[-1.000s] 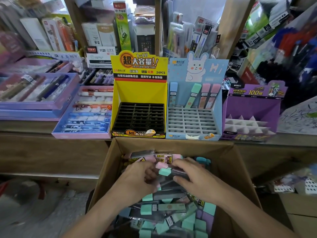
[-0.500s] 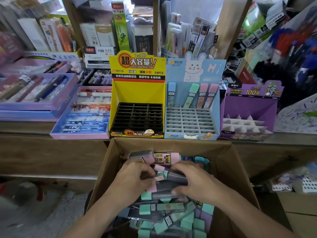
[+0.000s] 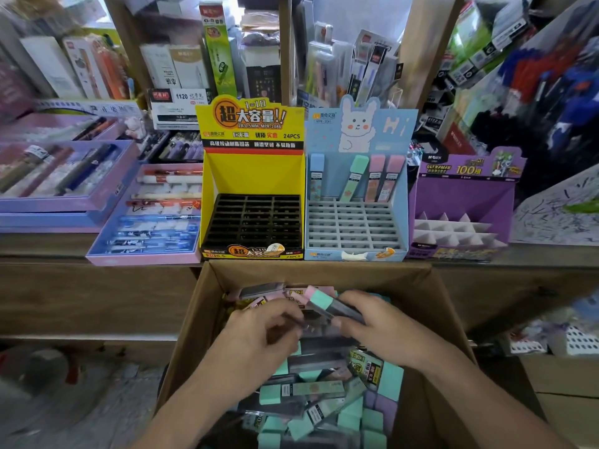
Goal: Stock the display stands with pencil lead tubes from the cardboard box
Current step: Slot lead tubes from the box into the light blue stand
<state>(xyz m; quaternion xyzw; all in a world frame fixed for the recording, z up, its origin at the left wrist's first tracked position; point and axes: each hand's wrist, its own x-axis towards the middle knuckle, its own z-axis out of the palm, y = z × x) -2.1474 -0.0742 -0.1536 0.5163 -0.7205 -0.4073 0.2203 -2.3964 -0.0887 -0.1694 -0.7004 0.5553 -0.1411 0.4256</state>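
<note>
An open cardboard box [image 3: 444, 306] below the shelf holds a heap of pencil lead tubes [image 3: 304, 388] with green, pink and purple caps. My right hand [image 3: 379, 328] grips a small bunch of lead tubes [image 3: 327, 301], green and pink caps pointing up-left. My left hand [image 3: 259, 332] hovers over the heap with curled fingers beside that bunch; whether it pinches a tube is unclear. On the shelf stand a yellow display stand [image 3: 252, 189] with bare black slots, a blue rabbit stand [image 3: 356, 202] with several tubes in its back row, and a purple stand [image 3: 460, 205].
Flat lilac trays of pens [image 3: 146, 212] lie left of the yellow stand. Packaged stationery crowds the shelves behind. The wooden shelf edge [image 3: 97, 254] runs just above the box. Blue and red pens hang at the far right.
My right hand has lifted a bunch of tubes out of the heap and tipped their caps up-left. My left hand has drawn slightly back and left.
</note>
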